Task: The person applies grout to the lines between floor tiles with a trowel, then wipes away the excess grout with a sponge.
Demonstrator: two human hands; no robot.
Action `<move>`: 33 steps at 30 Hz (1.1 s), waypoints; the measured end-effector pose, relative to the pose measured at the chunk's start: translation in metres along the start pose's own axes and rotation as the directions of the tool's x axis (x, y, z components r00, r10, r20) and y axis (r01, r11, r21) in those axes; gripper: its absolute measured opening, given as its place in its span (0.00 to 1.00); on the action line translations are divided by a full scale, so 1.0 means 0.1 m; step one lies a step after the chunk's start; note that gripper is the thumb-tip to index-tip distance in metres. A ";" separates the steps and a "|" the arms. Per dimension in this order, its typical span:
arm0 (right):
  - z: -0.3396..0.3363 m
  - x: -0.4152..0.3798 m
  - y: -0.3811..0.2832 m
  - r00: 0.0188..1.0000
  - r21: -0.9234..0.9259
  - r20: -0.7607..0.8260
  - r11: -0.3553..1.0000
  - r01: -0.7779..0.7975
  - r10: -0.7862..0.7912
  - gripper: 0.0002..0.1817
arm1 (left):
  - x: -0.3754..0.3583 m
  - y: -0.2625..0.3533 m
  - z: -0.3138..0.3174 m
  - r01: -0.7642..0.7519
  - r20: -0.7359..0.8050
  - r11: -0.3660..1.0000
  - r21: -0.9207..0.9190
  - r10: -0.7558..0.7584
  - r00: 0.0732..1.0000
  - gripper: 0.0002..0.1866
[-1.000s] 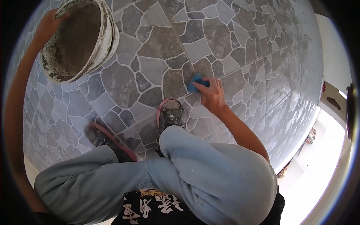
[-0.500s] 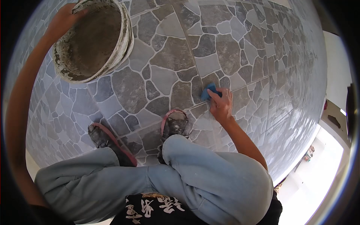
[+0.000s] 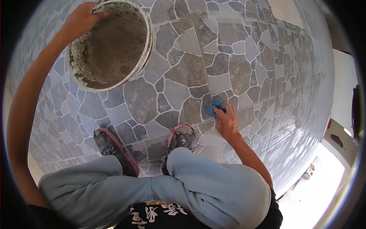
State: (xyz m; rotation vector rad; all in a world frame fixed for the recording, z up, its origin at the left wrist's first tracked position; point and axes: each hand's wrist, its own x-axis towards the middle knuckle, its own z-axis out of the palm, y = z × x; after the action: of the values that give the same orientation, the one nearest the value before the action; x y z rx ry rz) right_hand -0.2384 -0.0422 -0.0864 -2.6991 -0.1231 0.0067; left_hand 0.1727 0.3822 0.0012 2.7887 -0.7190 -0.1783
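My left hand (image 3: 82, 21) is closed on the far-left rim of a bucket (image 3: 146, 57), thumb over the inside edge. Grey-brown murky water (image 3: 114, 45) with a few bubbles sits in the bucket, and dried grout or cement crusts its inner wall. My right hand (image 3: 228, 121) pinches a small blue sponge (image 3: 216, 107) and presses it on the stone-patterned tile floor (image 3: 177, 89), near where two straight tile joints meet. Part of the sponge is hidden under the fingers.
My two dirty shoes (image 3: 182, 137) with pink edging stand on the tiles below the bucket. A pale flat patch (image 3: 286, 11) lies at the top right. The floor at right shines as if wet, and a bright doorway (image 3: 312, 191) opens at lower right.
The view has shifted, so bucket, floor and shoes appear lower and farther right. My left hand stays on the rim, and the sponge remains at about the same tile joint.
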 end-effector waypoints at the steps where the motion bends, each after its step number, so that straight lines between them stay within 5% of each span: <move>1: -0.02 -0.07 0.03 1.000 -0.001 0.005 1.000 0.014 -0.014 0.21 | -0.01 0.02 0.00 -0.024 -0.046 0.999 0.022 0.025 0.999 0.23; 3: -0.04 0.02 0.05 0.995 0.094 0.040 0.991 -0.090 0.086 0.18 | -0.02 0.09 -0.06 -0.007 0.003 0.999 -0.038 0.007 1.000 0.22; 6: 0.20 1.18 0.08 0.987 0.107 -0.160 0.993 0.043 -0.026 0.14 | 0.00 0.16 -0.11 0.016 0.080 0.995 -0.095 -0.008 0.997 0.20; 12: 0.52 3.59 0.18 0.934 -0.205 -0.327 0.976 0.076 -0.141 0.11 | 0.00 0.16 -0.13 0.018 0.108 0.989 -0.149 -0.002 0.994 0.19; 16: 0.53 3.04 0.17 0.936 -0.105 -0.331 0.990 0.089 -0.120 0.13 | -0.04 0.27 -0.17 -0.004 0.068 1.000 -0.028 0.006 0.998 0.22; 23: 0.08 0.27 -0.13 0.996 0.038 -0.088 0.999 0.010 -0.007 0.16 | 0.03 0.27 -0.20 0.201 0.215 0.976 -0.079 -0.180 0.960 0.25; 27: 0.20 0.46 -0.02 0.988 0.115 -0.149 0.993 -0.016 0.034 0.16 | 0.01 0.15 -0.08 0.111 0.036 0.992 0.063 -0.113 0.993 0.26; 30: 0.40 1.74 0.12 0.958 0.106 -0.284 0.991 0.084 -0.051 0.10 | 0.05 0.10 -0.09 0.170 0.094 0.986 -0.005 -0.168 0.981 0.28; 33: 0.48 2.96 0.26 0.948 -0.125 -0.304 0.990 0.058 -0.094 0.08 | 0.03 0.14 -0.12 0.106 0.097 0.993 -0.051 -0.101 0.990 0.27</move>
State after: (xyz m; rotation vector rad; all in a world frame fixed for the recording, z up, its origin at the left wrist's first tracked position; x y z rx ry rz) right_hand 0.0580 -0.0195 -0.1367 -2.7666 -0.1355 -0.4592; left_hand 0.1713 0.3715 0.0162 2.7808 -0.5808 -0.3471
